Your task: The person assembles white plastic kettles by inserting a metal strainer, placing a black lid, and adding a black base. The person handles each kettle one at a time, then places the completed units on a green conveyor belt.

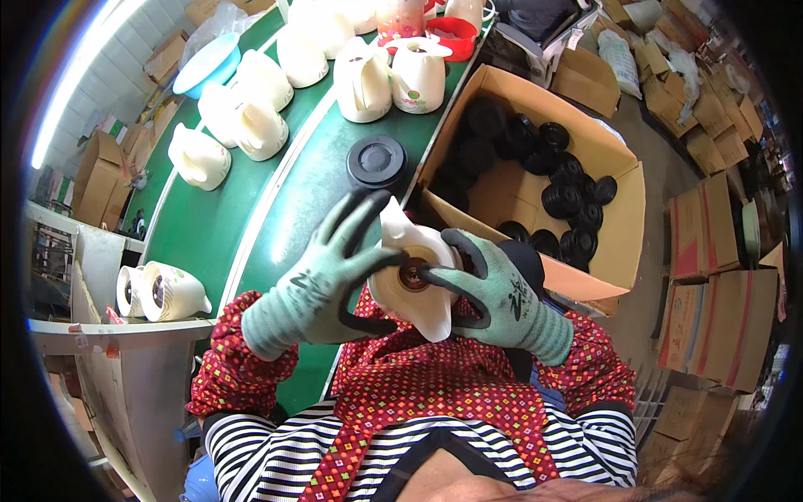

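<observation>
In front of my chest is a white vacuum jug [387,289], its round mouth facing up and a shiny brown inner liner showing inside. My right hand [502,293], in a pale green glove with black fingertips, grips the jug's right side, with the thumb reaching over the rim. On the other side, my left hand [322,276], gloved alike, has its fingers spread; a fingertip overlaps the rim, and whether it touches cannot be told. Just beyond the left fingertips lies a round black lid [376,161] on the green conveyor belt [288,213].
Several white jugs [364,88] stand farther up the belt, near a red ring-shaped part [454,39] and a blue basin [207,65]. To my right, an open cardboard box [615,259] holds many black lids [562,201]. Two jugs [173,293] lie on a ledge at left.
</observation>
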`<state>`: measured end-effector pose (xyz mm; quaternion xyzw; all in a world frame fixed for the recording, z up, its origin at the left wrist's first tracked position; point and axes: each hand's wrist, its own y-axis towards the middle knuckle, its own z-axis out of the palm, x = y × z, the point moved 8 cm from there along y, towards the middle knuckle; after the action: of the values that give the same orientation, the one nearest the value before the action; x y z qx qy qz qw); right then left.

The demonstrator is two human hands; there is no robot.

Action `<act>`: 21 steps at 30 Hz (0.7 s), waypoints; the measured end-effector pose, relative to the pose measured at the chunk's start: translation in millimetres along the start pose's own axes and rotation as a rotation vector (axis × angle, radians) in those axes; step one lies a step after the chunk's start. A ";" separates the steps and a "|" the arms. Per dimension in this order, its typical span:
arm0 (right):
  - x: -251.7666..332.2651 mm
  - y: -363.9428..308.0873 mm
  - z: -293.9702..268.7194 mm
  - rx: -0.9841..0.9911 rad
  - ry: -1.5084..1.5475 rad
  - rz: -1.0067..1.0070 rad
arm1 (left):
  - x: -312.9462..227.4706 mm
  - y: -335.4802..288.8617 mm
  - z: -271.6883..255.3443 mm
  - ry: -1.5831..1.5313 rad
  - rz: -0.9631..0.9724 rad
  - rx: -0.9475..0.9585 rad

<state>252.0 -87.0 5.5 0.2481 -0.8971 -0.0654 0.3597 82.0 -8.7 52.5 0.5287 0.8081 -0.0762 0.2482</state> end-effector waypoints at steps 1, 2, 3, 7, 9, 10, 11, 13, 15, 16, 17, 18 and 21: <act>-4.2 -1.9 4.8 0.009 -0.032 0.000 | -4.5 1.2 9.5 0.043 0.005 0.019; -2.0 -1.9 4.8 0.020 -0.073 0.023 | -6.6 3.2 18.4 0.085 0.011 0.038; 3.9 0.4 3.7 0.030 -0.115 0.044 | -5.6 6.3 27.5 0.131 0.043 0.070; 7.7 -1.2 18.0 0.059 -0.193 0.075 | 4.0 19.6 36.5 0.104 0.196 0.152; 7.9 -1.3 18.8 0.053 -0.174 0.084 | 5.7 25.3 37.4 -0.016 0.292 0.111; 7.7 -0.7 18.7 0.053 -0.167 0.086 | 6.1 26.1 40.0 -0.033 0.305 0.103; 7.4 -0.1 18.7 0.053 -0.159 0.089 | 5.1 25.7 42.9 -0.050 0.318 0.094; 3.8 0.3 20.2 0.049 -0.138 0.049 | 1.3 26.7 48.0 -0.038 0.344 0.078; 7.8 1.1 15.5 0.022 -0.115 0.028 | -2.2 26.4 49.8 -0.007 0.328 0.070; 8.6 0.2 14.6 0.016 -0.122 0.010 | -3.0 26.4 50.6 0.010 0.318 0.064; 8.5 -0.6 13.7 0.012 -0.128 -0.008 | -2.8 26.8 52.8 0.008 0.323 0.073; 8.8 1.5 11.4 0.003 -0.137 -0.034 | -2.1 27.5 51.3 0.012 0.319 0.052; -1.7 1.7 -3.1 -0.025 -0.002 -0.015 | -1.1 30.6 41.9 0.017 0.258 -0.037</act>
<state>254.5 -84.5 7.2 0.2503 -0.8947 -0.0797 0.3613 123.2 -12.7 21.0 0.6243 0.7367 -0.0244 0.2587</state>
